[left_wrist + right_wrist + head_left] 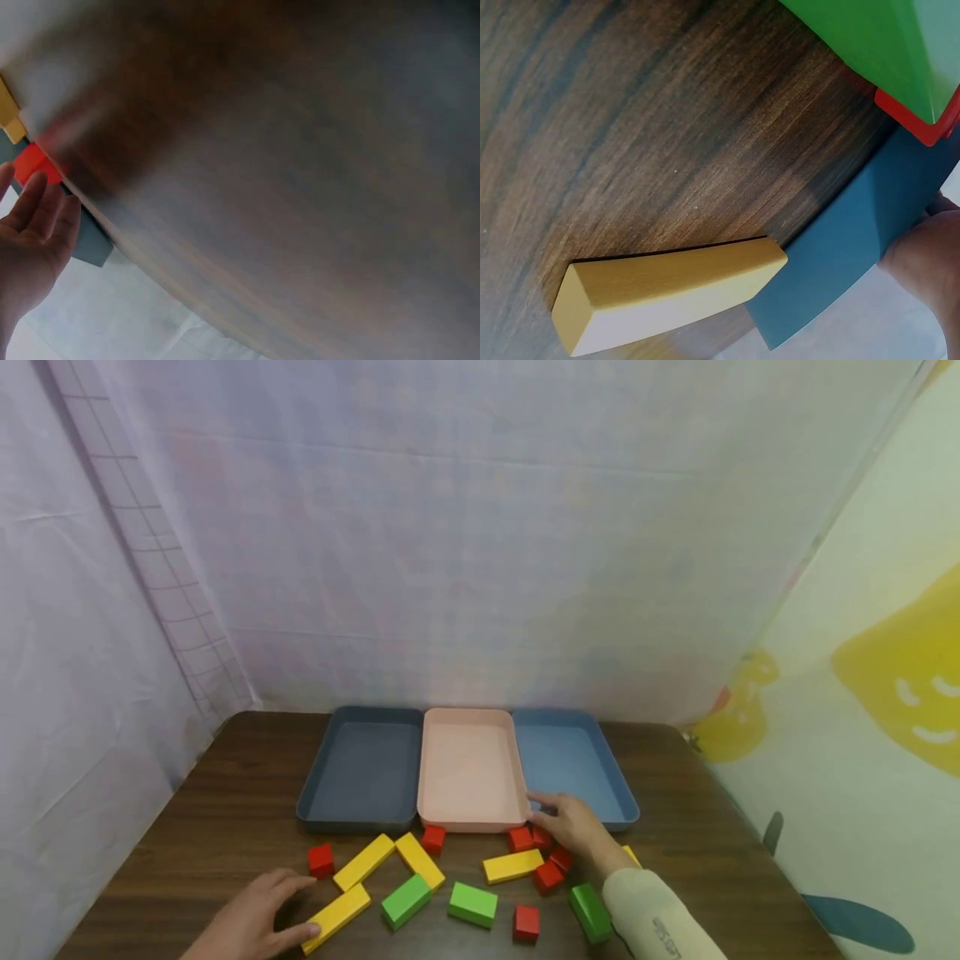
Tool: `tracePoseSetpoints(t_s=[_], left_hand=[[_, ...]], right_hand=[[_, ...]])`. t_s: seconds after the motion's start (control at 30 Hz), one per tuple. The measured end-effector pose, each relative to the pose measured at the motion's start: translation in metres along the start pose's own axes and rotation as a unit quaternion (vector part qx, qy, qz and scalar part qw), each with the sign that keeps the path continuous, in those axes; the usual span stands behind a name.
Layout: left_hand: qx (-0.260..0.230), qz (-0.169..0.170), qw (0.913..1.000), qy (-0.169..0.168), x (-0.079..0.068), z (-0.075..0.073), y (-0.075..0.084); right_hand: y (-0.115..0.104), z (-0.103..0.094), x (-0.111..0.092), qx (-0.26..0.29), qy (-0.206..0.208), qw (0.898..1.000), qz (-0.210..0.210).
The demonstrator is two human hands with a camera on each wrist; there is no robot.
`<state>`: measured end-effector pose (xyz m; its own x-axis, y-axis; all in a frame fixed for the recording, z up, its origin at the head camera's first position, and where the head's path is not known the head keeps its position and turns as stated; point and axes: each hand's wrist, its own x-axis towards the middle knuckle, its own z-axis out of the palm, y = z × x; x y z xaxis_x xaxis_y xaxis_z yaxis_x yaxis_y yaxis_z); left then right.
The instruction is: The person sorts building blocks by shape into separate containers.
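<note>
My right hand [573, 825] reaches over the front of the blue tray [618, 793], its fingertips by the corner where that tray meets the pink tray [474, 825]. In the right wrist view, part of this hand [928, 259] shows beyond the blue tray wall [832, 255]. Several red cubes [549, 877] lie just below it. Low on the table, my left hand [251, 914] has its fingers spread. Its thumb is at the lower end of a yellow block [337, 917], and its forefinger points toward a red cube [321, 861].
A dark grey-blue tray [360, 822] stands left of the pink one. Before the trays lie green blocks [472, 905], more yellow blocks [512, 866] and a lone red cube [527, 923] on the brown wooden table [202, 827]. White cloth [465, 568] hangs behind.
</note>
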<state>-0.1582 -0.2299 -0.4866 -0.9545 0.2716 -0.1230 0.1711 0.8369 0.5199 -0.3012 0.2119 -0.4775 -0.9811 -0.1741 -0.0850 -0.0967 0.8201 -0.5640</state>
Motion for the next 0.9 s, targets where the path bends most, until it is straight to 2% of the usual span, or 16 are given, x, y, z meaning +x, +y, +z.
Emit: tracePoseSetpoints(t_s=[0.13,0.2,0.33,0.6,0.77,0.9], left_hand=[[0.021,0.046,0.9986,-0.013,-0.002,0.0024,-0.0008],[0.04,0.072,0.9966,-0.008,-0.0021,0.0037,-0.0014],[0.07,0.092,0.9933,0.005,-0.0008,0.006,-0.0013],[0.077,0.107,0.9913,0.007,0.0006,0.0064,-0.0005],[0.063,0.088,0.9941,-0.001,0.0014,0.0026,0.0],[0.054,0.078,0.9954,0.009,0.0015,-0.0011,0.0019]], right_hand=[[-0.0002,0.0,0.0003,0.002,0.002,1.0,-0.002],[-0.0002,-0.0001,0.0006,0.001,0.003,1.0,0.002],[-0.0005,-0.0001,0.0012,-0.001,0.006,1.0,0.005],[0.0002,0.0012,0.001,0.008,0.004,1.0,0.012],[0.0009,0.0015,0.0008,0.007,0.006,1.0,0.004],[0.002,0.0025,0.0007,0.008,0.009,1.0,0.007]])
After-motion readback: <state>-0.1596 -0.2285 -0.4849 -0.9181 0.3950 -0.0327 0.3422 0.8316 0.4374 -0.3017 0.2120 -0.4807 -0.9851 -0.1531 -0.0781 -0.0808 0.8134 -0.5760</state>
